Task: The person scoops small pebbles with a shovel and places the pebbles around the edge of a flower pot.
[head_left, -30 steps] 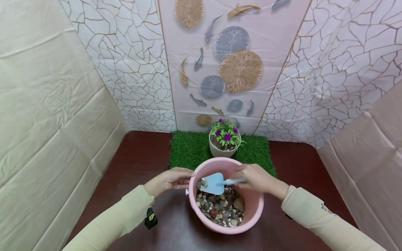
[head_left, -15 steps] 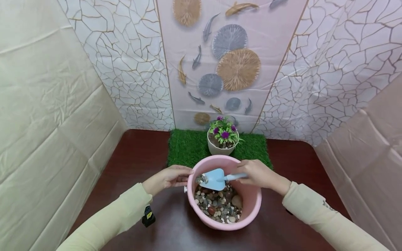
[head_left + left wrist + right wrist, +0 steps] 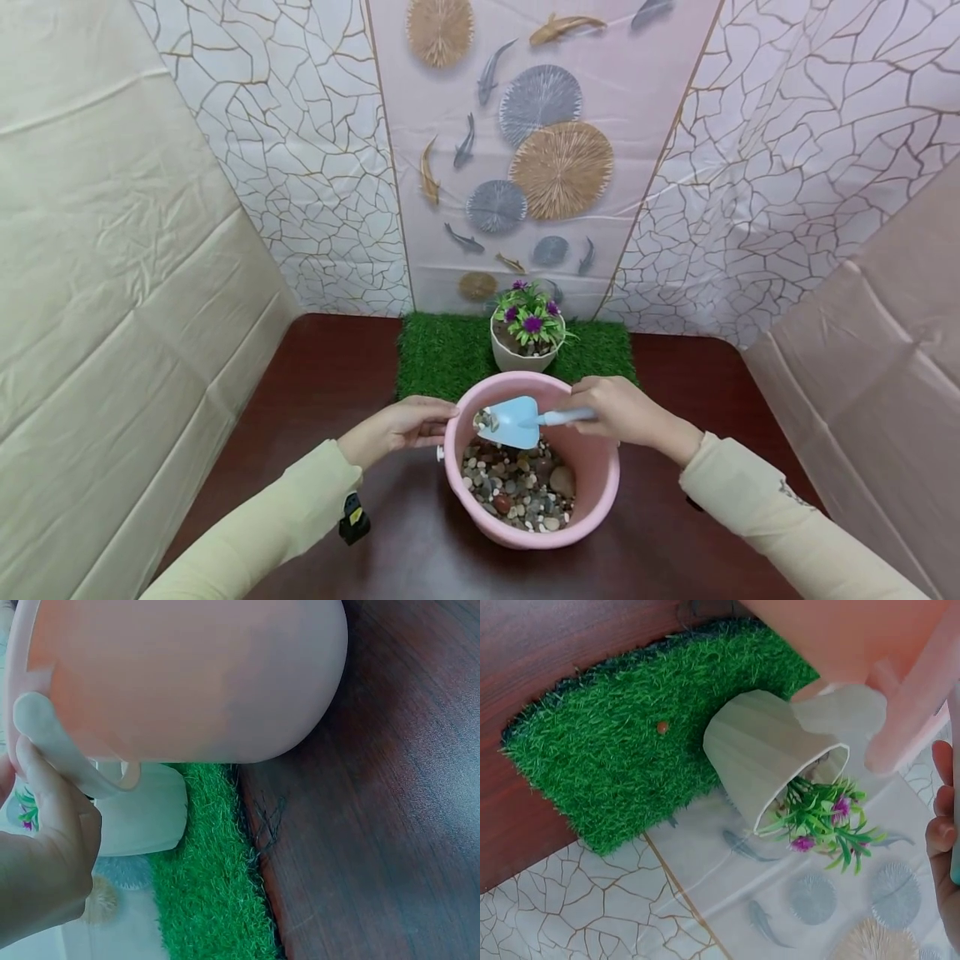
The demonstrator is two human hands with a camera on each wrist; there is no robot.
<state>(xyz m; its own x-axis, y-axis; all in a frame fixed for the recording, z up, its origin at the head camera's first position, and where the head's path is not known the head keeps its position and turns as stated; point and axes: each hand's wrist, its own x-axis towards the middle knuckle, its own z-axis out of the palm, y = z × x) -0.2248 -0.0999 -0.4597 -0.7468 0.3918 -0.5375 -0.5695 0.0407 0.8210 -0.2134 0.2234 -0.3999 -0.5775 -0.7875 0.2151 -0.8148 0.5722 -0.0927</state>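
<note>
At the pink bucket [image 3: 595,471], the left hand [image 3: 405,423] grips its left rim [image 3: 452,468], the right hand [image 3: 621,413] a blue trowel [image 3: 514,422] over pebbles [image 3: 517,487].

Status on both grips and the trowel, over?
Left grip on pink bucket rim. Right grip on blue trowel handle, pebbles at its tip. Potted purple flowers beyond bucket, apparently not obstructing.

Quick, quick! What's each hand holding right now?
Left hand: holding the rim of the pink bucket.
Right hand: closed around the handle of the blue trowel.
</note>
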